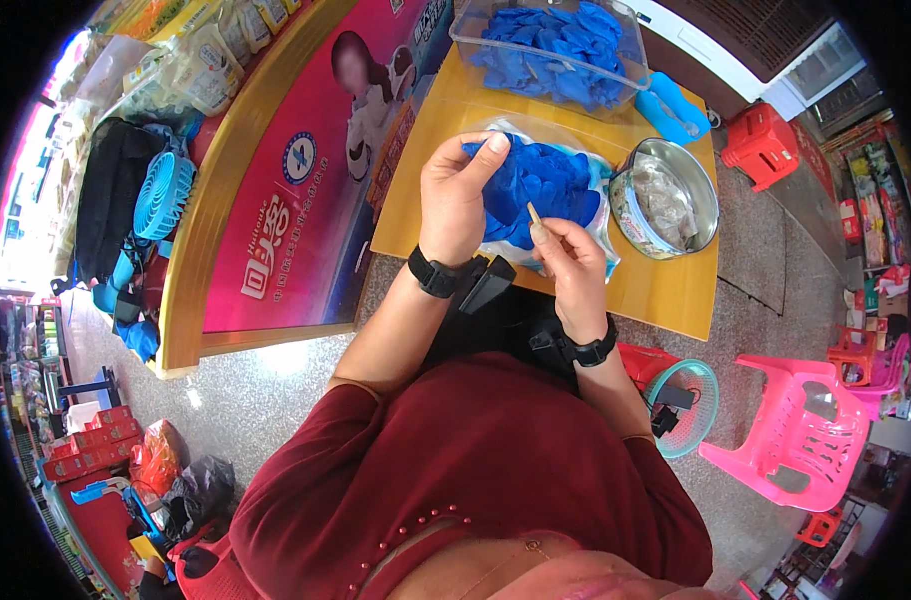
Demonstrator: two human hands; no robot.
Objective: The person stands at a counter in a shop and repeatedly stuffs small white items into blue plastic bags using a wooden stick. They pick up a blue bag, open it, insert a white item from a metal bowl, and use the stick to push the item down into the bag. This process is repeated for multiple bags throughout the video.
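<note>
My left hand (pixel 453 195) is closed over the table, its thumb and fingers pinching the edge of a blue petal-shaped piece (pixel 502 185). Between the thumb and fingers of my right hand (pixel 573 272) is a thin, pale wooden stick (pixel 533 212), its tip pointing up at the blue piece. Whether the tip touches it I cannot tell. Beneath and beyond both hands, a heap of similar blue petals (pixel 560 178) lies in an open white plastic bag (pixel 607 235). The petals overlap, so the held piece's far edge blends into the heap.
A clear plastic bin (pixel 615 72) of blue petals stands at the table's far side. Right of the bag is a round tin (pixel 630 215) with clear plastic inside; a blue object (pixel 672 108) lies beyond. A pink chair (pixel 800 430) and mint basket (pixel 687 425) stand right; a pink-panelled counter (pixel 305 190) borders the left.
</note>
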